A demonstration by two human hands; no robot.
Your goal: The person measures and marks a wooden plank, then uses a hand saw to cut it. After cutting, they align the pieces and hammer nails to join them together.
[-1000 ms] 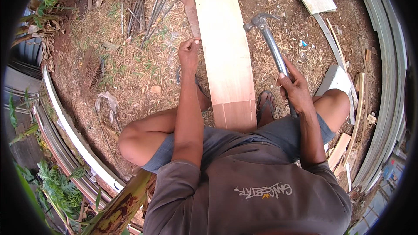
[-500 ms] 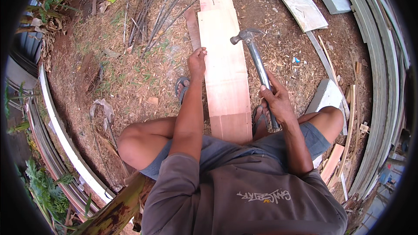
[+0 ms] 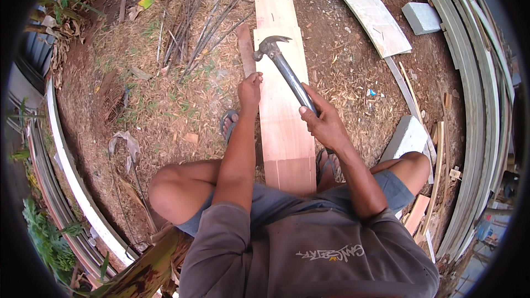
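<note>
My right hand (image 3: 329,126) is closed round the metal shaft of a claw hammer (image 3: 288,76). The hammer's head is over the upper part of a pale wooden board (image 3: 286,135), close to its left edge. At that same edge, just below the hammer head, the fingers of my left hand (image 3: 250,91) are pinched together. What they hold, if anything, is too small to make out. The board runs away from me between my feet, and another piece (image 3: 274,8) overlaps its far end. A thin brown strip of wood (image 3: 245,49) lies to its left.
Sticks (image 3: 196,38) lie on the ground at far left. A whitish plank (image 3: 370,14) and a white block (image 3: 421,18) lie at far right, and another pale block (image 3: 406,138) is by my right knee. Stacked long boards (image 3: 475,105) line the right side.
My right hand has brought the hammer leftward, so its head is now over the board near my left hand. My left hand stays pinched at the board's edge. The view has shifted slightly.
</note>
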